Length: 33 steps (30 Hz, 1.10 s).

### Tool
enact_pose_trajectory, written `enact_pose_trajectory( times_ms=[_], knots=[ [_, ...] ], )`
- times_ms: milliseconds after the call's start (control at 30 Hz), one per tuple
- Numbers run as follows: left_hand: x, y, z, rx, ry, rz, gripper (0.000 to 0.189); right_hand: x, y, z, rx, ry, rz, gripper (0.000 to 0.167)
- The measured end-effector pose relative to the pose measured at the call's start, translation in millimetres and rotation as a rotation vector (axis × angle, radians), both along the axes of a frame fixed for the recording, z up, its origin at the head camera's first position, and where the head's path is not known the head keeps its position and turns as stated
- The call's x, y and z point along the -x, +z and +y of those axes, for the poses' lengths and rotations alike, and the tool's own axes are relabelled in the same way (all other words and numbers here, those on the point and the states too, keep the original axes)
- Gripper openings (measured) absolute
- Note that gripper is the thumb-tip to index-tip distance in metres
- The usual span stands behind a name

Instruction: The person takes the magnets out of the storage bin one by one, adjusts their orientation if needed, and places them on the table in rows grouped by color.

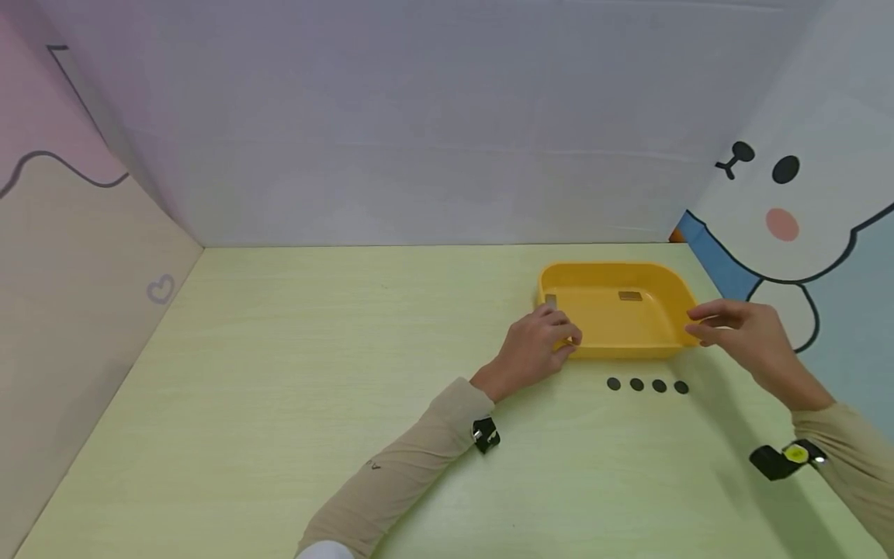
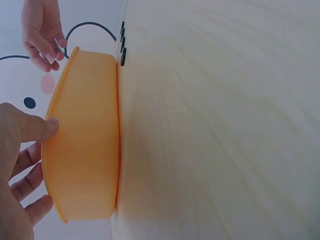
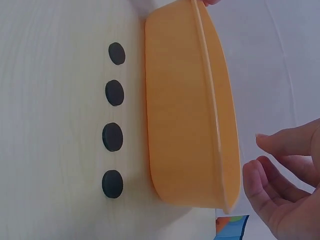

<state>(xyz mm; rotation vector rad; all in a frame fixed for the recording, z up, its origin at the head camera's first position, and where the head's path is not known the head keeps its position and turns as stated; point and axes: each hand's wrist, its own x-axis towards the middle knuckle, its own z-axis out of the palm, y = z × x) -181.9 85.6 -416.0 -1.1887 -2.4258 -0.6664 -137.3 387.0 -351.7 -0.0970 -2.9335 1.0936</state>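
A yellow plastic tray with rounded corners stands on the table at the right. My left hand grips its left rim; in the left wrist view the thumb overlaps the outer wall and the fingers lie behind the rim. At the tray's right end is my right hand, fingers loosely bent and holding nothing. The right wrist view shows a gap between those fingers and the rim. Several flat black discs lie in a row on the table along the tray's near side.
Inside the tray, a small brownish rectangle shows on its floor and a second small patch at its left wall. A pale wall rises behind the pale wood table. A printed cartoon panel bounds the right side.
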Motion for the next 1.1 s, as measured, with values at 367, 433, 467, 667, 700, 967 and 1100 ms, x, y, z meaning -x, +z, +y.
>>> enact_pose_trajectory(
  times_ms=[367, 433, 467, 667, 700, 967, 1100],
  knots=[
    [1.4, 0.0, -3.0, 0.005, 0.01, -0.01, 0.006, 17.6, -3.2, -6.1, -0.018, -0.002, 0.025, 0.037],
    [1.2, -0.1, -3.1, 0.005, 0.008, -0.011, 0.006, 19.7, -4.0, -7.1, -0.006, 0.006, 0.024, 0.038],
    [1.1, -0.2, -2.9, 0.006, 0.007, -0.01, 0.006, 20.5, -4.5, -7.2, 0.0, 0.009, 0.023, 0.038],
    [-0.3, 0.0, -2.6, -0.003, -0.014, -0.007, 0.006, 24.7, -9.7, -6.0, 0.013, 0.005, 0.007, 0.038],
    [-0.3, -0.4, -2.5, -0.001, -0.016, -0.005, 0.006, 25.6, -10.6, -6.0, 0.014, 0.001, 0.002, 0.039],
    [-1.2, 0.3, -3.3, 0.011, -0.016, -0.004, 0.006, 35.1, -13.7, -11.6, 0.037, -0.019, -0.033, 0.042],
    [-1.4, 1.1, -4.0, 0.014, -0.007, -0.014, 0.006, 40.4, -17.0, -13.6, 0.064, -0.015, -0.038, 0.043]
  ],
)
